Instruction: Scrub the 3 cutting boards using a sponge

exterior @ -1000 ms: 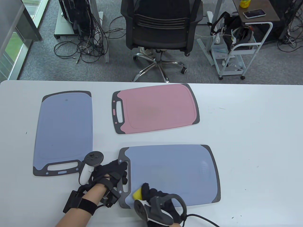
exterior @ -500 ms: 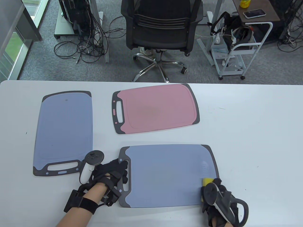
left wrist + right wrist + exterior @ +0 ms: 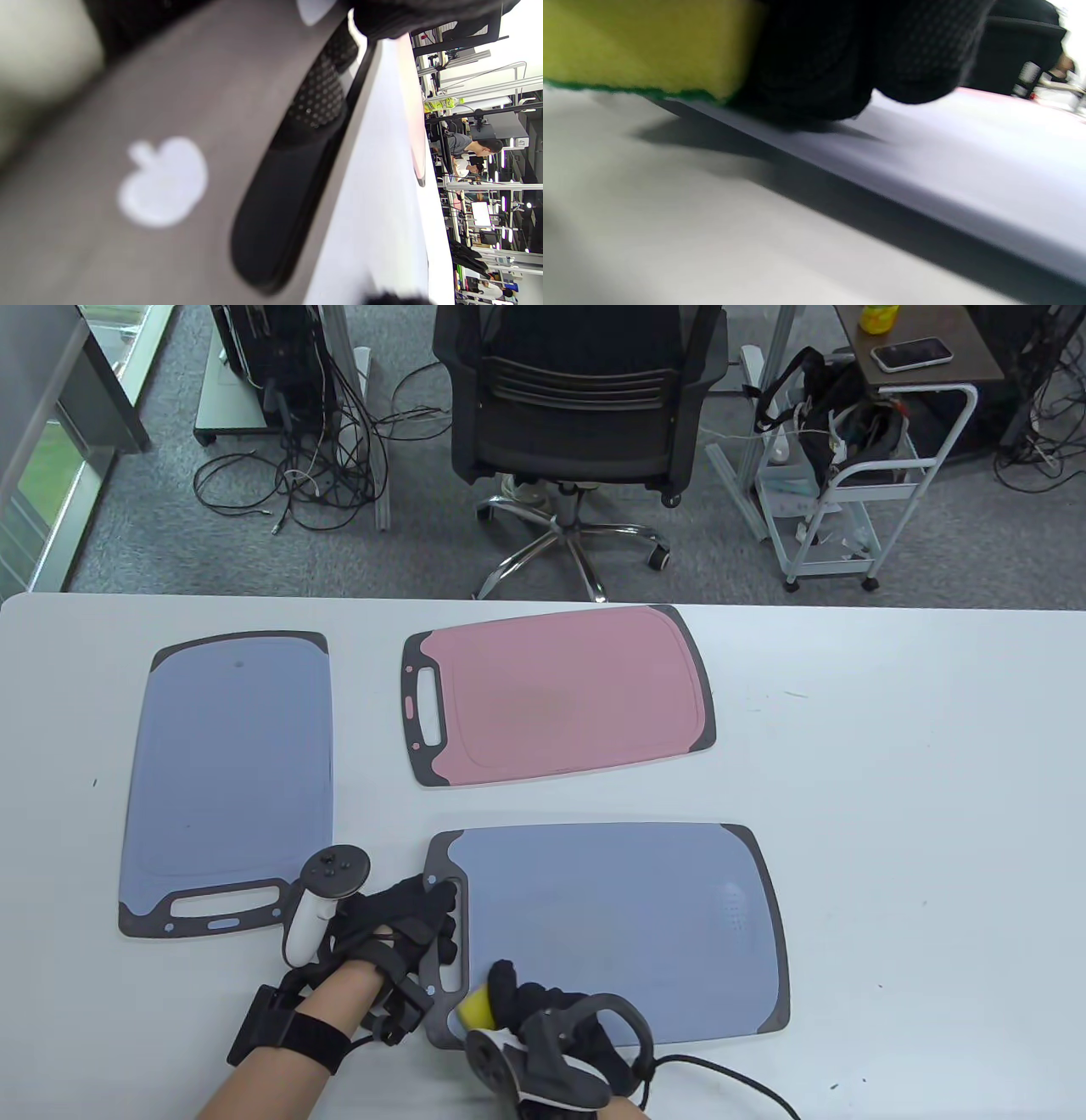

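Three cutting boards lie on the white table (image 3: 916, 780): a blue one (image 3: 229, 780) at the left, a pink one (image 3: 560, 695) in the middle at the back, and a near blue one (image 3: 628, 925) in front. My left hand (image 3: 416, 925) rests on the near board's dark handle end (image 3: 292, 169), fingers curled at the handle slot. My right hand (image 3: 534, 1005) grips a yellow sponge (image 3: 476, 1006) with a green underside (image 3: 640, 51) and presses it on the near board's front left corner.
A black office chair (image 3: 577, 398) stands behind the table's far edge. A white cart (image 3: 848, 492) with a bag and loose floor cables (image 3: 314, 466) lie beyond it. A cable (image 3: 721, 1069) trails from my right hand over the table's front edge.
My right hand swept the sponge from the near board's front left to its front right corner, then back to the front left. The left hand stayed on the handle.
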Tool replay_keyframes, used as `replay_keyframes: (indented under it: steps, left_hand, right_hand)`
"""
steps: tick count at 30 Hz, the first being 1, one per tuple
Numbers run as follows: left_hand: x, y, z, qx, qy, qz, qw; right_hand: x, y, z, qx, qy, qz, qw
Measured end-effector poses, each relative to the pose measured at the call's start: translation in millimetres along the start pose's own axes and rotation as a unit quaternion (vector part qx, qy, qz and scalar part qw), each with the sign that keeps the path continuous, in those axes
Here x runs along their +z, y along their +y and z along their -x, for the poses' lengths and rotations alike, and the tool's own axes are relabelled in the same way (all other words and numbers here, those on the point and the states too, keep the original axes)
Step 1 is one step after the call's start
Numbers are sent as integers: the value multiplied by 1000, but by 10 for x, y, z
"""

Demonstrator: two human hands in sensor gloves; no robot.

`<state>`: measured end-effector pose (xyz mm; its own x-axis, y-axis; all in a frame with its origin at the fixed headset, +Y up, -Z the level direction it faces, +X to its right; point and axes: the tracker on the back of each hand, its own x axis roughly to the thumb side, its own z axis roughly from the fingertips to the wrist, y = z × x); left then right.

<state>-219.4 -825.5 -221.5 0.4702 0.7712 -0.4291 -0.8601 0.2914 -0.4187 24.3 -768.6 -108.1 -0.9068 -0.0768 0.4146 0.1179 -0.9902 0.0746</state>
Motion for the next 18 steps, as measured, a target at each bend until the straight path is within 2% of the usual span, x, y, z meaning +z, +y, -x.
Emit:
replay_keyframes:
  steps: [1, 4, 8, 11, 13, 14, 16, 17, 18]
  left_hand:
    - [-2, 0, 0, -1, 0, -1, 1000]
    - [-5, 1, 4, 1, -1, 0, 1000]
    - [-1, 0, 2, 3, 1, 0, 1000]
    - [-7, 10, 11, 9, 0, 6, 1000]
    - [-22, 32, 30, 35, 1, 24, 999]
    - [-38, 37, 43, 64, 2, 51, 997]
    - [-37, 81, 52, 94, -4, 75, 993]
    - [-34, 122, 34, 103, -24, 73, 992]
    - [-23, 201, -20, 99, -79, 63, 990]
  right_hand:
    - [39, 26, 128, 3, 12, 0, 1000]
    - [292, 150, 808, -3, 95, -15, 995]
    - [684, 310, 1626, -1, 214, -46, 976]
    - [944, 420, 2108, -27, 289, -38, 956]
    - [1048, 469, 2303, -74, 316, -32, 945]
    - [1065, 474, 2362, -100, 335, -22, 937]
    - [1074, 458, 2437, -84, 348, -29, 933]
    - [1080, 450, 2460, -84, 351, -31, 932]
    - [1095, 444, 2479, -96, 358, -19, 929]
